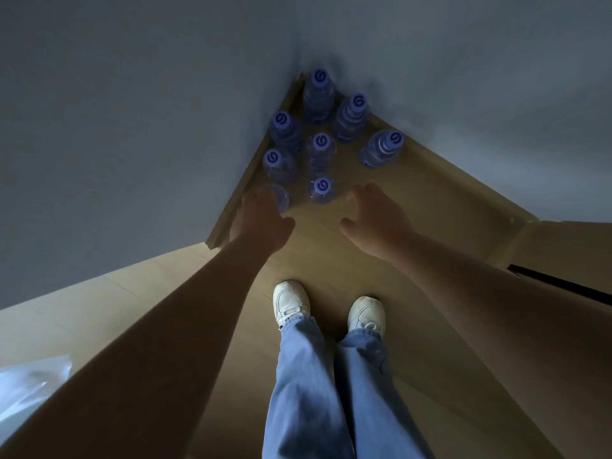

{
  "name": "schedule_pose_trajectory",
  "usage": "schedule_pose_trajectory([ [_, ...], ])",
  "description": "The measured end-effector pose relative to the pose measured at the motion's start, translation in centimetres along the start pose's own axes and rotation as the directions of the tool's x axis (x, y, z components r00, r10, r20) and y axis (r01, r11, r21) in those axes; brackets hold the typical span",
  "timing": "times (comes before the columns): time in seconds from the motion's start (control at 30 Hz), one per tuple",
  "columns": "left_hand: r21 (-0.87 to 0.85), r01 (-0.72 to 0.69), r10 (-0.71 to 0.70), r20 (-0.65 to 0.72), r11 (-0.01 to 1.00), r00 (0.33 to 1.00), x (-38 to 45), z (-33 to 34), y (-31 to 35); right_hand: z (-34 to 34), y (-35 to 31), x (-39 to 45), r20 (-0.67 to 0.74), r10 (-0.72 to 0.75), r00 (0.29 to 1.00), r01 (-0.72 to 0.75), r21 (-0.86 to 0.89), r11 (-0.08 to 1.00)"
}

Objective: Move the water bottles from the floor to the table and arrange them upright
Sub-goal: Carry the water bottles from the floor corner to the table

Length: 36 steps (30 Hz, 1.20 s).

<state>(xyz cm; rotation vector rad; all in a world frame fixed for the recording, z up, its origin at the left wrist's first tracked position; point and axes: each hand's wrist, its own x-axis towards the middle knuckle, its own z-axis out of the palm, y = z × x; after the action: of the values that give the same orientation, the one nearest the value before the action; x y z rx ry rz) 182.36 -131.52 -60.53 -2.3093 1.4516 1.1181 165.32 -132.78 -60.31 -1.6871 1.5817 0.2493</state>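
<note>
Several clear water bottles with blue caps stand upright on the wooden floor [414, 200] in a corner between two walls; the farthest one [318, 94] is right in the corner. My left hand [261, 220] reaches down over the nearest left bottle [281, 197], its fingers covering the cap and its thumb spread away. My right hand [374, 220] hovers with relaxed, spread fingers and holds nothing. It is just right of the nearest middle bottle [322, 191]. One bottle [382, 149] stands apart at the right. No table is in view.
Grey walls [132, 127] close the corner on the left and at the back, with a wooden skirting board [231, 213] along the left one. My white shoes [291, 303] and jeans are below the hands. Crumpled clear plastic [29, 382] lies bottom left. A dark slot [563, 286] is at the right.
</note>
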Motion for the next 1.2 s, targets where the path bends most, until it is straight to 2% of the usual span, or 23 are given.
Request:
schedule_pose_trajectory([
  [0.13,0.027,0.018,-0.019,0.009,0.999,1.0,2.3,1.8,-0.5,1.8,0.4,2.5,-0.011,-0.043,0.999,0.042,-0.019,0.999],
  [0.27,0.056,0.024,-0.024,-0.002,0.998,1.0,4.8,2.8,-1.3,3.2,0.5,5.1,-0.011,-0.133,0.991,0.13,-0.135,0.982],
  [0.4,0.079,0.024,-0.024,-0.008,0.997,1.0,6.2,3.8,-2.1,4.6,0.4,6.9,-0.025,-0.122,0.992,0.119,-0.099,0.988],
  [0.6,0.086,-0.003,0.004,-0.012,0.996,1.0,7.9,5.3,-3.0,5.7,0.6,8.9,0.048,-0.093,0.995,0.098,-0.12,0.988],
  [0.73,0.103,0.005,0.005,-0.09,0.995,0.996,8.6,6.0,-3.2,6.2,0.5,10.0,0.066,-0.111,0.992,0.119,-0.132,0.984],
  [0.83,0.116,-0.054,0.07,-0.139,0.992,0.988,8.8,6.5,-3.8,6.6,0.3,10.5,0.055,-0.123,0.991,0.13,-0.15,0.98],
  [1.0,-0.016,-0.11,0.105,-0.177,0.994,0.979,8.2,6.4,-5.0,6.7,0.1,10.1,0.014,-0.162,0.987,0.161,-0.227,0.96],
  [1.13,0.044,-0.15,0.155,-0.131,0.988,0.979,5.4,6.3,-5.7,6.9,-0.2,6.9,0.02,-0.162,0.987,0.162,-0.223,0.961],
  [1.2,0.022,-0.132,0.134,-0.121,0.991,0.984,3.2,5.5,-5.8,6.3,-0.6,4.4,0.015,-0.153,0.988,0.153,-0.211,0.966],
])
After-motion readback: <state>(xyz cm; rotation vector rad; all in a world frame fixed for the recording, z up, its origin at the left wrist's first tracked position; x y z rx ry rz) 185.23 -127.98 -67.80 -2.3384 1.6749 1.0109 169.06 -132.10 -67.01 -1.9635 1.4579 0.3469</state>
